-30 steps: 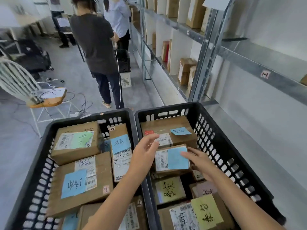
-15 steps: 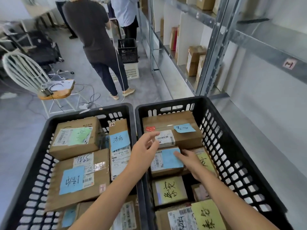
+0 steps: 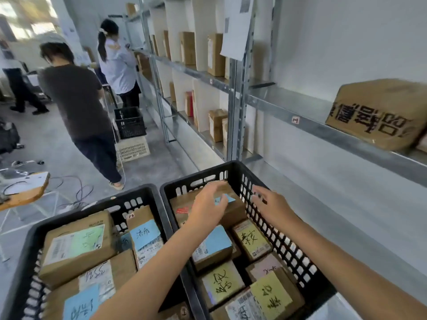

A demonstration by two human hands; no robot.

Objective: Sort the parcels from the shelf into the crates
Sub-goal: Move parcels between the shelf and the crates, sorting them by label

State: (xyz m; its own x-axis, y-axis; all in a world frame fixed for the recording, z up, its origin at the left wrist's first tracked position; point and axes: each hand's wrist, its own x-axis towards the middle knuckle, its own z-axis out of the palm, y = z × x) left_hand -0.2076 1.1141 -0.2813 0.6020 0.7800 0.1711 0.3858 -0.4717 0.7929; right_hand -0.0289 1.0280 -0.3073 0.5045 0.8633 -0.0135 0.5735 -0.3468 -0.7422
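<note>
Two black crates stand side by side, the left crate point(image 3: 147, 195) and the right crate point(image 3: 233, 168), both packed with cardboard parcels bearing blue, green and yellow notes. My left hand point(image 3: 208, 209) hovers with fingers apart over the large parcel point(image 3: 235, 211) at the far end of the right crate. My right hand point(image 3: 271, 205) is open above that crate's right wall and holds nothing. The blue-noted parcel point(image 3: 213, 247) lies in the right crate below my left forearm. A big brown parcel with black writing point(image 3: 379, 112) rests on the metal shelf point(image 3: 300, 114) at the right.
The shelving runs along the right wall with more upright parcels point(image 3: 216, 54) further back. Two people point(image 3: 80, 105) stand in the aisle beside a black basket on a white one point(image 3: 130, 135). A chair seat point(image 3: 25, 188) and floor cables lie to the left.
Both hands have left the blue-noted parcel, which now lies in the right crate, and have risen toward the crate's far end. The view has tilted up toward the shelf.
</note>
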